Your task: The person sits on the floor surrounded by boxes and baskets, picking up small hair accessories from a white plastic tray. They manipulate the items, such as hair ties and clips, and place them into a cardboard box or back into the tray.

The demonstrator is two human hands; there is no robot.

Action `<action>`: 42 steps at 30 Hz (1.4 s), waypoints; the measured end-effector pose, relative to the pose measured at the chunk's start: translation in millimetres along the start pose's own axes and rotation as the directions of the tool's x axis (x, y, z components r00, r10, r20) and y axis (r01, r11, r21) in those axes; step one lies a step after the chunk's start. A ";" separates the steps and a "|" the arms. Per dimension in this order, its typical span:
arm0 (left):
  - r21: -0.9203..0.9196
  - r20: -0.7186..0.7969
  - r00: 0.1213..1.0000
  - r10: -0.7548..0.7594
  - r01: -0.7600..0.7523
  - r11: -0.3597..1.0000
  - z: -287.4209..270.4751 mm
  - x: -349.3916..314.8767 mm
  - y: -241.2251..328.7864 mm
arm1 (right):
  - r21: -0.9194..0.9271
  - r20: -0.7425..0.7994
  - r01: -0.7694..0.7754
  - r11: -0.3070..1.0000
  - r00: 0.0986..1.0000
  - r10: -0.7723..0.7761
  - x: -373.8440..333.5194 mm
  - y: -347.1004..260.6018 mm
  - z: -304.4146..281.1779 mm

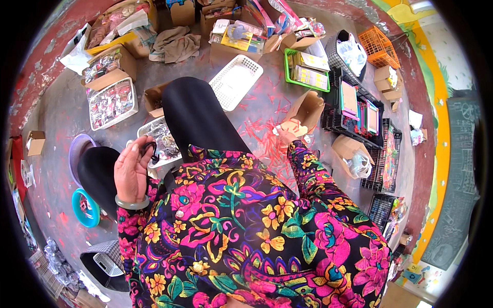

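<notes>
The right hand [287, 136], fingers unclear, could tug that brown cardboard box [304, 111] over. Left of it, the left hand [131, 172] pinches a black loop [154, 152].

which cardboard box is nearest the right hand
The open brown box at the right hand, by the scattered red sticks. Every other is farther off, even the brown carton holding a whitish bag.

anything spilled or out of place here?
Yes: thin red pieces lie scattered loose across the floor beside the right hand and an open cardboard box. It looks like a spill, unlike the packets sitting in the white basket at left. A brown cloth also lies crumpled on the floor.
</notes>
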State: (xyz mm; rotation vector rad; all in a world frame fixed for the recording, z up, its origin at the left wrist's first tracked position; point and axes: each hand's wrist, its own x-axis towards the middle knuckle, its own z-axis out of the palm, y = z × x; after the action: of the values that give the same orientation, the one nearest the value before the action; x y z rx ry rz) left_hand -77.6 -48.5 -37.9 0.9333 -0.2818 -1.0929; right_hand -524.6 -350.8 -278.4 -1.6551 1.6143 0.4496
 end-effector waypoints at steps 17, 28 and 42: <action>-0.006 -0.003 1.000 -0.020 0.020 1.000 -2.9 -1.0 0.6 | 0.763 0.507 -0.501 0.409 0.856 0.104 27.4 46.0 -10.7; -0.013 -0.023 0.999 -0.022 0.022 1.000 -2.1 -2.4 2.1 | 0.810 0.225 -0.053 0.584 0.948 -0.226 -40.5 -58.1 -29.6; -0.114 -0.026 0.998 -0.063 0.059 0.992 4.0 -2.7 12.0 | 0.692 -0.362 0.539 0.480 0.835 -0.415 -106.1 -246.4 -30.6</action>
State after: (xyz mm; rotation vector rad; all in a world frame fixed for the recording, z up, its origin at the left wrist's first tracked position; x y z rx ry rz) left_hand -73.7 -46.6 -25.7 0.8605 -0.1656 -1.1382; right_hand -311.1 -323.4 -115.4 -1.3437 1.0741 -0.6301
